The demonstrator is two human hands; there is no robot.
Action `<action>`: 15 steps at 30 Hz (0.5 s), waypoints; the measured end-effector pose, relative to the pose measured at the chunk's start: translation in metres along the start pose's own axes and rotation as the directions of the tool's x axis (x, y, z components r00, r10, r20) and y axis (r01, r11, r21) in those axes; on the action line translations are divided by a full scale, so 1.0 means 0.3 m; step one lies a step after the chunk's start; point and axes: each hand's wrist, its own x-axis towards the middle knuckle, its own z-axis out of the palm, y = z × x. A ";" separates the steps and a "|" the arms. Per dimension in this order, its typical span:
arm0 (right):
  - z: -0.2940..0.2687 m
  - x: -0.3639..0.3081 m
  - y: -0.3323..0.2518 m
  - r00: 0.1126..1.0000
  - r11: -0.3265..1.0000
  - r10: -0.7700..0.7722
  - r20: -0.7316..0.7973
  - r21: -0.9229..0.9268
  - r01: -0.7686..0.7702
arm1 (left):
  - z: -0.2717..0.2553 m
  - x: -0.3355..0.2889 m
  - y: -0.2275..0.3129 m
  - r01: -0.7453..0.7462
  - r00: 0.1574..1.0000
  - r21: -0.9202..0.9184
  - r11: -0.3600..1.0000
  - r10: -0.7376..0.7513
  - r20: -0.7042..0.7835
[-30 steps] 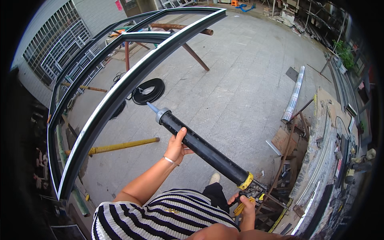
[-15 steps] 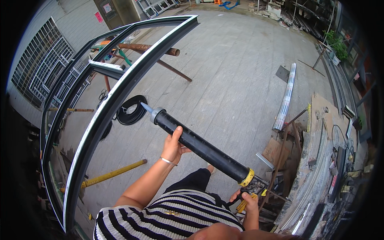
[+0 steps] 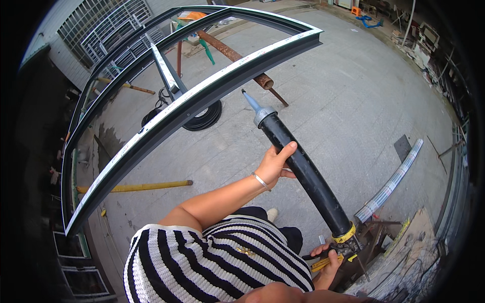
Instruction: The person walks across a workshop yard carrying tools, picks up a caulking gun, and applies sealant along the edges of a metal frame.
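A long black caulking gun (image 3: 308, 174) slants across the front of me, with a grey-blue nozzle (image 3: 251, 102) at its upper left end. My left hand (image 3: 278, 164) supports the barrel near its middle, thumb over the top and fingers underneath. At the lower right, my right hand (image 3: 329, 263) is closed round the yellow handle (image 3: 323, 262) below the yellow collar. The dark tip of the nozzle stands close to the near edge of a black window frame (image 3: 187, 108) with white-faced bars; a small gap seems to lie between them.
A rusty pipe (image 3: 227, 53) and a yellow pipe (image 3: 151, 186) run under the frame. A coil of black strip (image 3: 206, 117) lies on the paving beyond it. To the right are a wrapped bundle of profiles (image 3: 391, 182) and a cluttered bench (image 3: 404, 247).
My view has turned left, so the frame and the gun appear further right. The gun points more steeply away from me, and its nozzle sits near the frame's right part.
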 end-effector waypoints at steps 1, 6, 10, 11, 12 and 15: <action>-0.010 0.046 -0.027 0.999 1.000 0.015 0.039 0.005 -0.015 | 0.005 0.012 0.005 -0.021 0.999 -0.009 1.000 0.021 -0.033; -0.049 0.239 -0.148 0.976 0.990 0.131 0.175 -0.075 -0.120 | 0.008 0.003 0.004 -0.105 0.966 -0.035 0.994 0.093 -0.241; -0.082 0.368 -0.243 0.916 0.963 0.257 0.307 -0.162 -0.216 | 0.010 -0.035 0.000 -0.173 0.935 -0.107 0.979 0.130 -0.331; -0.089 0.388 -0.260 0.906 0.958 0.273 0.322 -0.179 -0.225 | 0.015 -0.042 -0.004 -0.197 0.921 -0.117 0.973 0.143 -0.363; -0.093 0.413 -0.275 0.896 0.955 0.284 0.342 -0.188 -0.231 | 0.020 -0.046 -0.005 -0.213 0.913 -0.125 0.969 0.151 -0.379; -0.106 0.469 -0.322 0.871 0.941 0.318 0.375 -0.234 -0.243 | 0.039 -0.052 -0.015 -0.252 0.893 -0.150 0.956 0.169 -0.417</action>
